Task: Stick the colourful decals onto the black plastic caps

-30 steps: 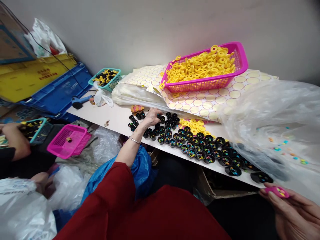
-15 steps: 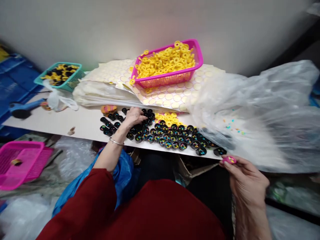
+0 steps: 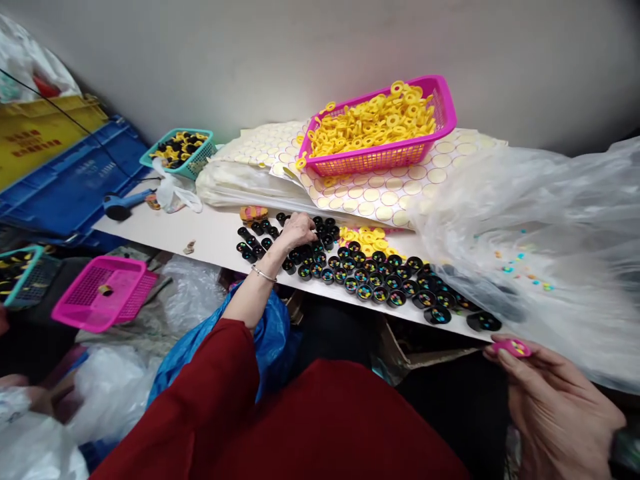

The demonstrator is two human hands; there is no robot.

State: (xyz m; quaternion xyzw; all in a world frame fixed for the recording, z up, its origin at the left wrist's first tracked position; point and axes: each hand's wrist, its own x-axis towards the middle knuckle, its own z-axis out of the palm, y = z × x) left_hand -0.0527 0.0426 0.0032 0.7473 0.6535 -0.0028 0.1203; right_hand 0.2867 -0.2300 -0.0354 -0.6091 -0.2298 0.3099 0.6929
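Observation:
Rows of small black cups (image 3: 397, 298), many with colourful beads inside, stand along the front of the white table. My left hand (image 3: 299, 230) reaches in among the cups at the left part of the rows. Its fingers are curled downward and the fingertips are partly hidden, so what they grip cannot be made out. At the lower right, my right hand (image 3: 555, 393) pinches a small pink cup (image 3: 514, 347) with yellow and other bits in it, just off the table's front edge. Loose yellow rings (image 3: 367, 239) lie behind the black cups.
A pink basket (image 3: 370, 162) heaped with yellow rings rests on sticker sheets (image 3: 390, 198). Clear plastic (image 3: 560, 200) with scattered beads covers the right side. Farther left are a teal basket (image 3: 203, 160), a blue tool (image 3: 127, 202) and a pink basket (image 3: 83, 320) below table level.
The view has swung left, so everything sits farther right in the picture. My left hand stays among the black cups, and my right hand keeps its pinch on the pink cup.

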